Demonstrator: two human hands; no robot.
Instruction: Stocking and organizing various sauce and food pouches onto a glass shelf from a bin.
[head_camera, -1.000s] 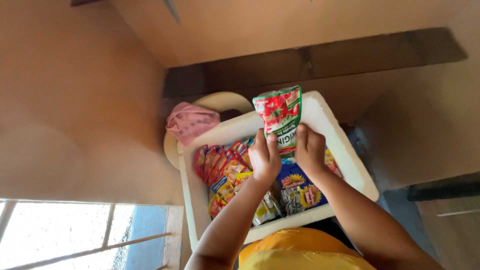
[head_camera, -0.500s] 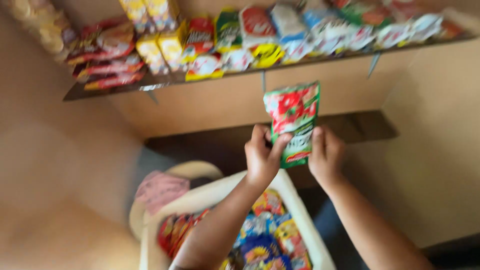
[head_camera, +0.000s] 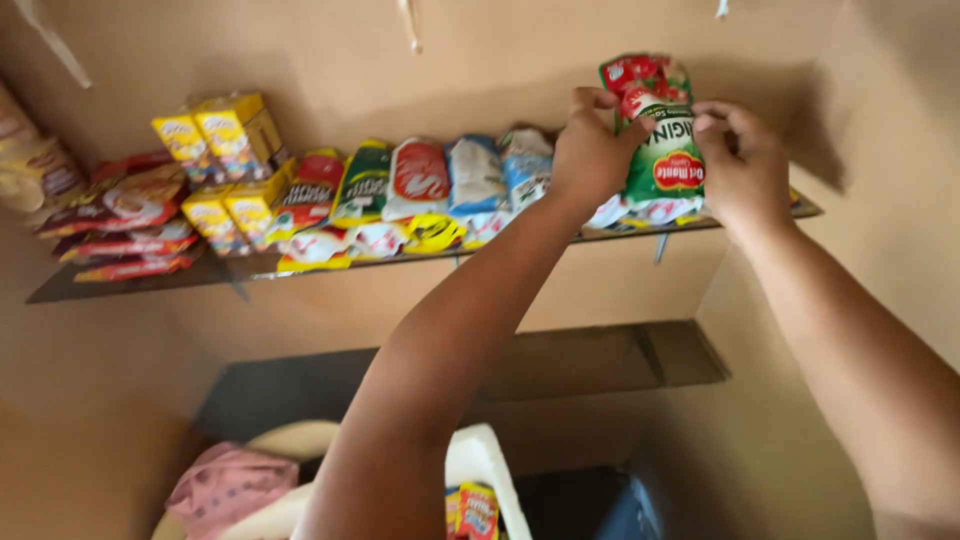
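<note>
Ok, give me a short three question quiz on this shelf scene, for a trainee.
1. True or false: both hands grip the green and red pouch.
2. The yellow cartons stand toward which end of the shelf: A the picture's left, B the picture's right?
3. What lies at the bottom of the picture beside the white box?

Key
1. True: left hand and right hand hold its sides.
2. A.
3. A pink cloth.
</note>
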